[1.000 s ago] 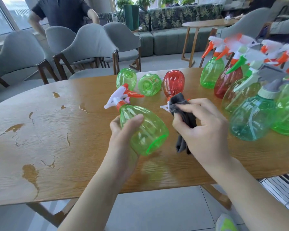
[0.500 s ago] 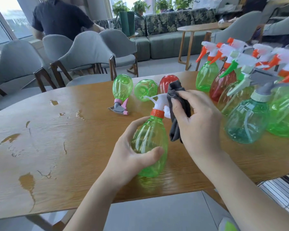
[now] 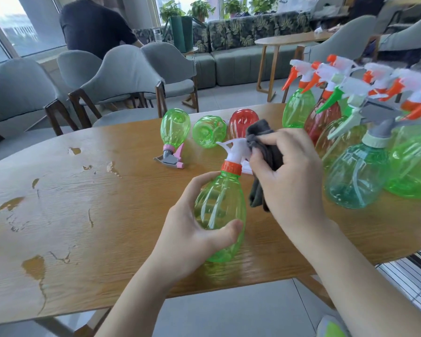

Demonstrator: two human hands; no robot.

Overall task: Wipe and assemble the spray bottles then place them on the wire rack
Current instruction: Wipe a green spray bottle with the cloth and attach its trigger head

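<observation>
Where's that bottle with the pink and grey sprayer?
The bottle with the pink and grey sprayer lies on the wooden table near its far edge, left of a capless green bottle.

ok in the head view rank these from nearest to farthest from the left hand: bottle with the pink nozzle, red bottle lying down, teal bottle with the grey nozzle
From the left hand:
1. Bottle with the pink nozzle, lying ahead, slightly left.
2. Red bottle, lying ahead, behind the cloth.
3. Teal bottle, upright, far right.
The first two are fairly close.

wooden table [image 3: 83, 215] (worn patches) — toppled bottles [image 3: 208, 131] behind, upright sprayers [image 3: 355, 176] right
</observation>
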